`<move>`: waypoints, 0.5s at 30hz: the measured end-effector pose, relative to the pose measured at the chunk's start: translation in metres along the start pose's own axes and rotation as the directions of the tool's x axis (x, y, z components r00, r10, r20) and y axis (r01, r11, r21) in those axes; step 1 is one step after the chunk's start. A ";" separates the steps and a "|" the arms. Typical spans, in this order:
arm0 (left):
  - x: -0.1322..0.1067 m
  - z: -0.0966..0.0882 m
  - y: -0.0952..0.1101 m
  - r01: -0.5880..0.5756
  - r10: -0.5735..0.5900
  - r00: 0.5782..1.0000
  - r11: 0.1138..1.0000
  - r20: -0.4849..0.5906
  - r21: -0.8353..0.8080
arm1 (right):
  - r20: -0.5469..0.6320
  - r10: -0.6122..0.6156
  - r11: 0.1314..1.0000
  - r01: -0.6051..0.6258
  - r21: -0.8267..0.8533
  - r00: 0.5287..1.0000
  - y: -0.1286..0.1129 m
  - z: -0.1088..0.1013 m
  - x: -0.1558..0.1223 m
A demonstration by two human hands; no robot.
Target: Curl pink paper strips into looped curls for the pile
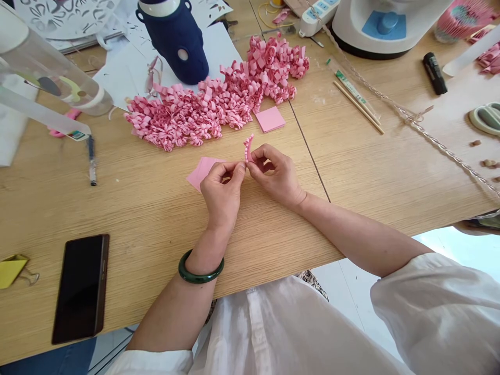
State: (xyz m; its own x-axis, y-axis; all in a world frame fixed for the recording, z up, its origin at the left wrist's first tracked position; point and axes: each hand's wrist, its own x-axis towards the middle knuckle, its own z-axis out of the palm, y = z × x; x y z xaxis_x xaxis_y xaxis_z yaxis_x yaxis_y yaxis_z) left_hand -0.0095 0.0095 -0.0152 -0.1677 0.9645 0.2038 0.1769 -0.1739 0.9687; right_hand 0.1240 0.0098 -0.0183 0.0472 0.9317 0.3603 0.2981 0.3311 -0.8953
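Observation:
Between my two hands, above the table, is a small strip of pink paper (248, 148) with a fringed, curled edge. My left hand (223, 188) pinches its lower end between thumb and fingertips. From the other side my right hand (278, 174) grips the strip with thumb and index finger. Some flat pink paper sheets (203, 169) lie partly beneath my left hand. Just beyond my right hand rests a square stack of pink paper (270, 120). Behind it stretches a long heap of curled pink paper pieces (195, 112).
A dark blue bottle (175, 44) stands behind the heap, beside a clear bottle (58, 78). On the left lie a phone (80, 289) and a yellow binder clip (15, 271). To the right are chopsticks (359, 107), a black marker (434, 73) and a braided cord (433, 140).

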 end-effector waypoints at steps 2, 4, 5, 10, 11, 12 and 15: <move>0.000 0.000 -0.002 -0.004 0.004 1.000 1.000 -0.021 0.001 | 0.008 -0.035 0.999 0.035 -0.012 0.999 -0.001 0.000 -0.001; 0.001 0.000 -0.004 -0.014 0.015 0.998 1.000 -0.058 0.021 | 0.029 -0.064 0.998 0.065 -0.027 0.998 -0.002 0.001 -0.003; 0.001 -0.001 -0.005 -0.021 0.024 0.997 0.999 -0.075 0.039 | 0.037 -0.075 0.997 0.076 -0.034 0.997 -0.002 0.002 -0.004; -0.003 0.001 -0.001 -0.069 0.073 0.996 0.995 -0.059 0.065 | 0.008 -0.114 0.991 0.115 -0.068 0.993 0.001 0.004 -0.004; -0.004 0.002 0.001 -0.075 0.076 0.996 0.996 -0.043 0.040 | -0.003 -0.118 0.990 0.117 -0.072 0.993 0.001 0.004 -0.003; -0.005 0.003 0.003 -0.072 0.072 0.997 0.997 -0.027 0.005 | -0.014 -0.120 0.990 0.118 -0.074 0.993 0.002 0.004 -0.002; -0.008 0.005 0.006 -0.023 0.025 1.000 0.995 0.017 -0.096 | -0.042 -0.102 0.992 0.099 -0.076 0.994 0.003 0.002 0.000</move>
State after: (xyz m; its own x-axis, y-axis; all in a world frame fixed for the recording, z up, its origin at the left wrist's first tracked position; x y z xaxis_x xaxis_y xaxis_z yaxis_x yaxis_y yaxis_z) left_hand -0.0023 0.0016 -0.0113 -0.1472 0.9631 0.2253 0.0869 -0.2143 0.9729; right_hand 0.1233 0.0113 -0.0216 0.0567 0.8858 0.4605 0.3728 0.4091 -0.8328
